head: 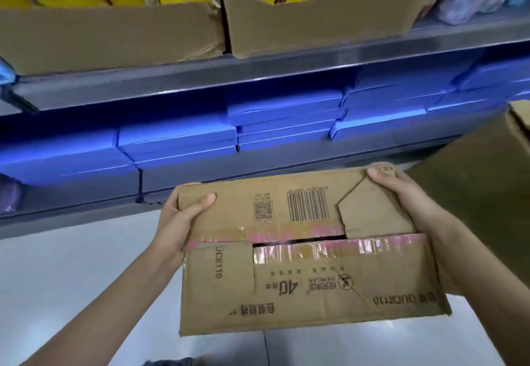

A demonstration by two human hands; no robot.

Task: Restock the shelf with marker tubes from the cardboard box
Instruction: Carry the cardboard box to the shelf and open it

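the taped brown cardboard box (304,253) is gripped at both ends by the left hand (177,219) and right hand (407,202), near the grey metal shelf (200,79), flaps closed, no marker tubes visible, so restocking looks unstarted.

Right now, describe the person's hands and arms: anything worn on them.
Both forearms are bare up to the frame edge, with no sleeves showing. The left hand and right hand wear no gloves, and no rings, watch or bracelets show. Nails look short and unpainted.
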